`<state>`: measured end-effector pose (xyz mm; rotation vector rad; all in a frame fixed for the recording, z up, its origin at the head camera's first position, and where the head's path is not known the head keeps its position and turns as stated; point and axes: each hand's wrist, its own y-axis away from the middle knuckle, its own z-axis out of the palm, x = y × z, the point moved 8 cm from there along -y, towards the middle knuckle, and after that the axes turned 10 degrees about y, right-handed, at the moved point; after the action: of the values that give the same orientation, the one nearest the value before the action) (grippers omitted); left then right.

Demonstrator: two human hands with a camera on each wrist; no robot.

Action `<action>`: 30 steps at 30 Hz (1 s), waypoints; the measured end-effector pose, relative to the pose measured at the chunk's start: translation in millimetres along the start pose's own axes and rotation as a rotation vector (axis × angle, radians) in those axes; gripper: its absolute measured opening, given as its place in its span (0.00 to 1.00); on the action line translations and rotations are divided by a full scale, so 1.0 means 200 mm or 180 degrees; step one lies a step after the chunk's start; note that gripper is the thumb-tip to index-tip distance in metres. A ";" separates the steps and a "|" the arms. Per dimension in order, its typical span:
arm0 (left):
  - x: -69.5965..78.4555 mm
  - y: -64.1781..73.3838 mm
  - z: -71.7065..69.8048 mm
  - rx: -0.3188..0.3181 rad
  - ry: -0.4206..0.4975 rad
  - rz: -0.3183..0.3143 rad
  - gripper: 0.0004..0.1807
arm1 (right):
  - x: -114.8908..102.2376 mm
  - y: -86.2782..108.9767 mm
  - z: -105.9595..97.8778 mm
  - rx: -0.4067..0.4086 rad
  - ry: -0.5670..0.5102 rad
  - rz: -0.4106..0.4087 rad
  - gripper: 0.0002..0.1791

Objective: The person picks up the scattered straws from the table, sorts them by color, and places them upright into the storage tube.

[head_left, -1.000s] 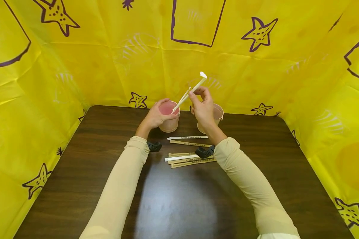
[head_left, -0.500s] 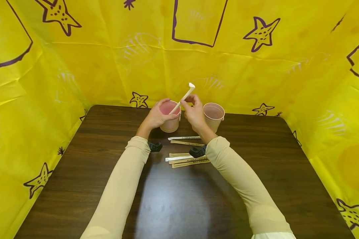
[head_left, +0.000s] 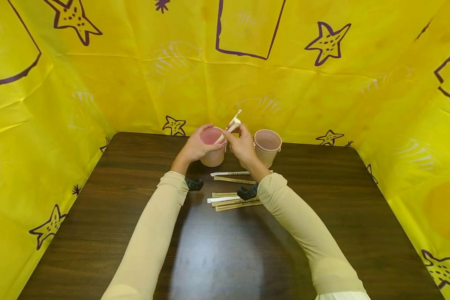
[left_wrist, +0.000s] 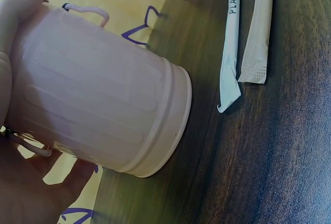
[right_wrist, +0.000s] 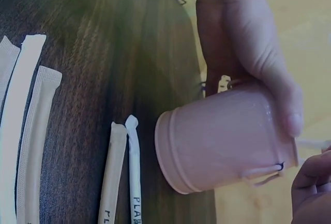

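My left hand (head_left: 201,144) grips a pink ribbed cup (head_left: 212,151) that stands at the far side of the table. My right hand (head_left: 233,131) pinches a pale straw (head_left: 229,126) just above the cup's rim. The straw slants, with its lower end inside the cup and a bit of white paper at its top end. In the left wrist view the cup (left_wrist: 103,115) fills the frame, with my fingers (left_wrist: 15,79) round it. The right wrist view shows the cup (right_wrist: 222,141), my left hand (right_wrist: 243,43) on it and the straw (right_wrist: 313,144) at its mouth.
A second pink cup (head_left: 267,146) stands just right of my right hand. Several paper-wrapped straws (head_left: 232,187) lie on the dark wooden table (head_left: 217,258) between my forearms. Yellow star-print sheeting (head_left: 97,83) walls in the table at the back and on both sides.
My right hand has come down and to the left with the straw, whose top now stands much lower over the left cup. The left hand has stayed on the cup.
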<state>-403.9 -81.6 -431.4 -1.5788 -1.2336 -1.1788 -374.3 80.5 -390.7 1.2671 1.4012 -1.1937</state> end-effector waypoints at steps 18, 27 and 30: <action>-0.01 0.00 0.00 -0.0011 -0.0002 -0.0024 0.52 | 0.13 0.11 -0.08 -0.0171 0.1090 -0.0072 0.18; 0.00 0.01 0.00 0.0023 0.0014 -0.0007 0.51 | 0.22 0.22 -0.11 -0.0452 0.2280 -0.0208 0.15; 0.00 0.01 0.00 0.0020 -0.0006 -0.0009 0.51 | 0.28 0.24 -0.11 -0.0643 0.2314 -0.0094 0.15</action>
<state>-402.3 -82.4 -431.0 -1.5745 -1.2399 -1.1742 -331.6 111.6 -447.1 1.6137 1.9983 -0.5884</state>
